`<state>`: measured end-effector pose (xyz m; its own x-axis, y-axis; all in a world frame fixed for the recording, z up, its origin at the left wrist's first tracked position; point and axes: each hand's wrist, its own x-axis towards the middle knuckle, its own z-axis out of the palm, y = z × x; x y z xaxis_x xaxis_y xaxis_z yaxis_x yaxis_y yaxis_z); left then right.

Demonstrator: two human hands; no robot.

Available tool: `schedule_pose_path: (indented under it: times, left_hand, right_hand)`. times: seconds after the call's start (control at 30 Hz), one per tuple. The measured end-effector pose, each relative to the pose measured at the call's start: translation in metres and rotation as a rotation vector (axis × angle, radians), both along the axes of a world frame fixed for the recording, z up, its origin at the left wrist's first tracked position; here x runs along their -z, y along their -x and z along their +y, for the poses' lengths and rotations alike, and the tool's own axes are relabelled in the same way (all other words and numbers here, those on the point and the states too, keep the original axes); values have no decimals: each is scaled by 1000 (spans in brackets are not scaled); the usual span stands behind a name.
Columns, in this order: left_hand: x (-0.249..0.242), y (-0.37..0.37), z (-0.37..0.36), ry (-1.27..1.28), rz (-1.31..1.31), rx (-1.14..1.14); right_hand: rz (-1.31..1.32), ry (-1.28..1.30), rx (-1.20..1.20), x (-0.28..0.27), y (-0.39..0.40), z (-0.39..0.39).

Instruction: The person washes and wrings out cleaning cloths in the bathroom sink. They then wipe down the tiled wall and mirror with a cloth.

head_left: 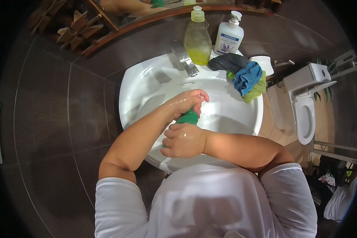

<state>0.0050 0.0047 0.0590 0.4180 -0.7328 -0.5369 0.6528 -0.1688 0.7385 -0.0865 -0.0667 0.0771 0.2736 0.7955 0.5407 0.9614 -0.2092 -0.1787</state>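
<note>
A wet green cloth (188, 117) is stretched and twisted between my two hands over the white sink (230, 115). My left hand (186, 103), wet, is closed round the cloth's upper end, nearer the faucet (185, 61). Lower down, close to the sink's front edge, my right hand (183, 140) is wrapped round the other end, its knuckles facing up. A bit of green shows beside its fingers.
Behind the basin stand a yellow-green soap bottle (198, 39) and a white pump bottle (229, 35). Dark, blue and green cloths (248, 78) lie on the right rim. Farther right is a toilet (305, 115); a wooden-framed mirror (162, 15) is above.
</note>
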Motion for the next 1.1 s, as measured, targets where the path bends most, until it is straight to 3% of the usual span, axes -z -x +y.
schedule_pose_path:
  times: [0.1, 0.17, 0.3, 0.37, 0.4, 0.47, 0.5, 0.57, 0.6, 0.73, 0.97, 1.1]
  left_hand:
    - [0, 0, -5, -133, -98, 107]
    - [0, 3, -9, -280, -385, 204]
    - [12, 11, -16, -406, -516, 169]
    - [26, 14, -17, -459, -578, 150]
    - [34, 17, -18, -457, -579, 154]
    - [52, 26, -20, -458, -886, 174]
    - [63, 31, -21, -457, -892, 170]
    - [75, 43, -25, -383, -1079, 149]
    - [77, 48, -27, -404, -995, 188]
    - [73, 59, -43, -495, -917, 321]
    - [62, 73, -66, -471, -1039, 483]
    - [43, 71, -69, -495, -1141, 449]
  right_hand:
    - [-57, 208, -30, 11, 0, 8]
    - [-125, 348, -64, 31, 0, 16]
    - [-83, 484, -39, 61, -1, 27]
    - [157, 694, -56, 71, -4, 32]
    - [159, 694, -51, 81, -3, 34]
    - [708, 367, 152, 109, 2, 40]
    - [701, 369, 153, 123, 7, 42]
    - [663, 25, 246, 127, 15, 41]
    - [801, 227, 273, 118, 19, 32]
    - [831, 251, 314, 125, 26, 23]
    - [812, 342, 364, 133, 26, 16]
    - [778, 477, 353, 122, 25, 13]
